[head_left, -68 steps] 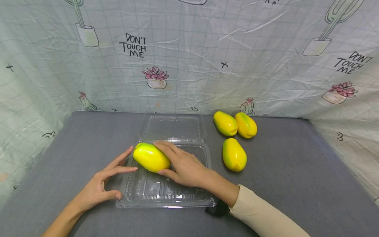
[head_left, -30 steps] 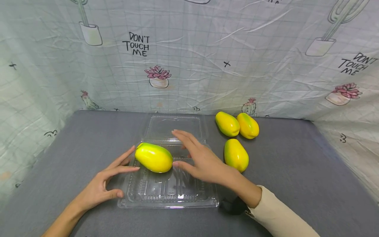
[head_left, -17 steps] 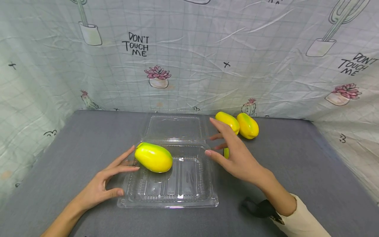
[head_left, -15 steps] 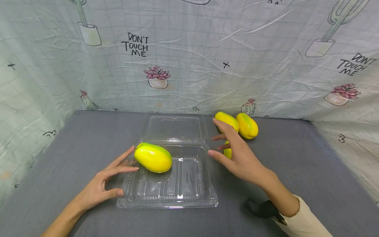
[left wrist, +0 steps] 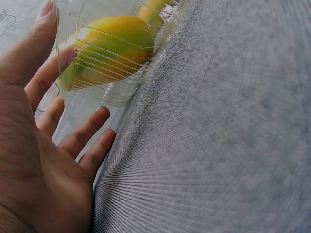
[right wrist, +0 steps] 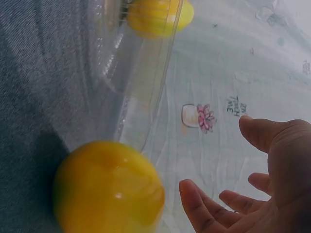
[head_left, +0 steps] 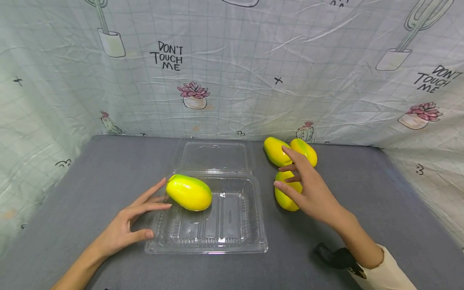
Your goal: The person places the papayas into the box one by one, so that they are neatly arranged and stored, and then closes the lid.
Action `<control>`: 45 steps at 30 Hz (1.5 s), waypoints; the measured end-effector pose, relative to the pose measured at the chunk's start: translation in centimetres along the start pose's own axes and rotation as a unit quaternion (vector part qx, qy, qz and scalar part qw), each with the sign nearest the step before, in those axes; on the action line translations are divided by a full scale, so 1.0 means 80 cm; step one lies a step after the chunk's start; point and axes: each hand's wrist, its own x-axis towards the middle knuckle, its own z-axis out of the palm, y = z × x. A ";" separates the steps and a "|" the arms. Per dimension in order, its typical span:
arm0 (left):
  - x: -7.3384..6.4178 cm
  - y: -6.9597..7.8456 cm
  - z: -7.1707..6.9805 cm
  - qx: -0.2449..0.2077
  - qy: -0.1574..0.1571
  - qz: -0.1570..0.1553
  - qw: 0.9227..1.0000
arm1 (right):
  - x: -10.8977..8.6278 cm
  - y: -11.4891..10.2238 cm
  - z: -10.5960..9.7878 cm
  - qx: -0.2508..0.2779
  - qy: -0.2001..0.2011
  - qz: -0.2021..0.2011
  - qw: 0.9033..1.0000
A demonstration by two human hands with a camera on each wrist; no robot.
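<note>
In the head view, one yellow-green papaya [head_left: 189, 193] lies in the left back part of a clear plastic clamshell box [head_left: 206, 249]. My left hand [head_left: 117, 231] is at the box's left edge, fingers spread and gripping nothing; in the left wrist view its fingertips touch or nearly touch the clear wall [left wrist: 109, 90]. Above a second papaya [head_left: 284, 197], right of the box, hovers my right hand [head_left: 317, 193], fingers loosely bent and partly hiding that fruit. The right wrist view has a gap between this papaya [right wrist: 109, 189] and the hand [right wrist: 257, 194].
Two more papayas [head_left: 275, 151] [head_left: 305, 150] lie side by side at the back right. The box's lid [head_left: 214, 157] lies folded back towards the patterned cloth wall [head_left: 232, 96]. A dark strap-like thing [head_left: 333, 257] is at my right wrist. Grey cloth covers the table [head_left: 362, 189].
My right hand let go of the papaya in the box, then moved right, out over the papaya beside the box. My left hand stayed at the box's edge.
</note>
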 end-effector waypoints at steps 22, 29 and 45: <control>0.001 0.001 -0.002 0.032 -0.001 -0.005 0.999 | -0.010 0.034 -0.018 -0.022 0.022 0.046 0.998; 0.000 0.003 -0.001 0.041 0.001 -0.009 0.999 | -0.014 0.037 -0.025 -0.036 0.023 0.060 0.997; 0.001 0.003 -0.001 0.022 -0.003 -0.016 1.000 | -0.042 0.055 -0.012 -0.080 0.044 0.069 0.993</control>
